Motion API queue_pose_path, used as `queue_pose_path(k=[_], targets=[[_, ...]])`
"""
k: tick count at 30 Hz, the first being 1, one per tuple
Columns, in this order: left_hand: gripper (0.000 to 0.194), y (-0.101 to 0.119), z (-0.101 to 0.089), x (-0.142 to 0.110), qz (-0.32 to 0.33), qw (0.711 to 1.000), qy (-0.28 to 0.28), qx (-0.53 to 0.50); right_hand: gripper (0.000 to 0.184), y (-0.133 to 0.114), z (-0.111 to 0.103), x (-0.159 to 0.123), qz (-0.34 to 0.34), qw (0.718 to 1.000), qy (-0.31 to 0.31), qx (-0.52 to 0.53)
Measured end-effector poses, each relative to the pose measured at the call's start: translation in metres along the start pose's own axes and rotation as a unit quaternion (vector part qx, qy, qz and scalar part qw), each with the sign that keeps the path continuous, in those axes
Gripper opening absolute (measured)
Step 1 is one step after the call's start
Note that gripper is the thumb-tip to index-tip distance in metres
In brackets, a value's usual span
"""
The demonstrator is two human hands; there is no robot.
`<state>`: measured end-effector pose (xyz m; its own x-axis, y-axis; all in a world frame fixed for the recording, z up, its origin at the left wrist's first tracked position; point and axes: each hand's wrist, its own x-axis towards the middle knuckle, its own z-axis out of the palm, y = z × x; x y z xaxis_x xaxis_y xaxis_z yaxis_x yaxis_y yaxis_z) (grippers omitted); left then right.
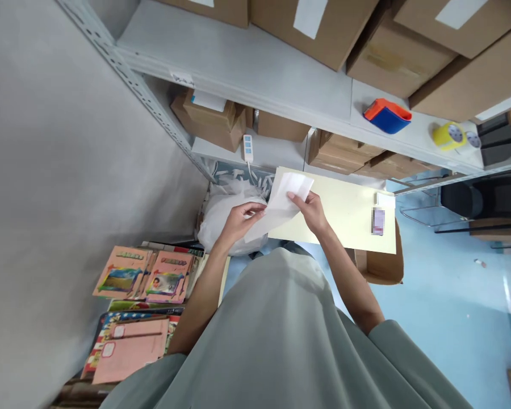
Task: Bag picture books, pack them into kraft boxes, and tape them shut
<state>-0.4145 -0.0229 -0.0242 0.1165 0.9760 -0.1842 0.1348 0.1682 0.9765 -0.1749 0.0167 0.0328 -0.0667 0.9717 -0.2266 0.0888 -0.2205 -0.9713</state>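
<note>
Both hands hold one white sheet of paper [287,196] in front of my chest. My left hand [241,220] pinches its lower left edge, fingers closed on it. Gripping the sheet near its middle right is my right hand [310,210], thumb on top. Under the paper lies a pale yellow board [349,213] resting on a brown carton [381,267], with a small purple label [378,221] near its right end. A white plastic bag [225,213] with paper strips sits below my left hand.
Grey metal shelving [238,62] holds several brown cartons, a red and blue object [387,115] and yellow tape rolls [449,135]. A white power strip [247,149] hangs at the lower shelf. Pink booklets [149,275] are stacked at the left. Blue floor [451,318] lies right.
</note>
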Motion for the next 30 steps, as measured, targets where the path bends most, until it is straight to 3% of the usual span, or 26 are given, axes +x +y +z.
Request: queue_pose_path(k=[8, 12, 15, 19, 22, 25, 30], targets=[[0.057, 0.021, 0.039, 0.039, 0.031, 0.998, -0.052, 0.024, 0.081, 0.002, -0.079, -0.010, -0.089, 0.986, 0.126, -0.062], [0.047, 0.030, 0.061, 0.051, 0.063, 0.994, -0.074, 0.051, 0.069, 0.000, -0.121, -0.015, -0.120, 0.969, 0.147, -0.160], [0.036, 0.042, 0.079, 0.057, 0.098, 0.985, -0.089, 0.114, 0.061, -0.003, -0.148, -0.011, -0.166, 0.944, 0.120, -0.260], [0.027, 0.059, 0.109, 0.067, 0.138, 0.967, -0.094, 0.192, 0.058, 0.000, -0.182, 0.003, -0.239, 0.885, 0.043, -0.397], [0.026, 0.069, 0.139, 0.076, 0.155, 0.955, -0.094, 0.234, 0.038, 0.012, -0.209, 0.015, -0.273, 0.855, -0.026, -0.440], [0.026, 0.075, 0.173, 0.086, 0.159, 0.944, -0.092, 0.274, 0.017, 0.030, -0.238, 0.024, -0.294, 0.845, -0.072, -0.441], [0.027, 0.073, 0.233, 0.101, 0.140, 0.914, -0.095, 0.368, 0.022, 0.057, -0.287, 0.029, -0.296, 0.853, -0.059, -0.426]])
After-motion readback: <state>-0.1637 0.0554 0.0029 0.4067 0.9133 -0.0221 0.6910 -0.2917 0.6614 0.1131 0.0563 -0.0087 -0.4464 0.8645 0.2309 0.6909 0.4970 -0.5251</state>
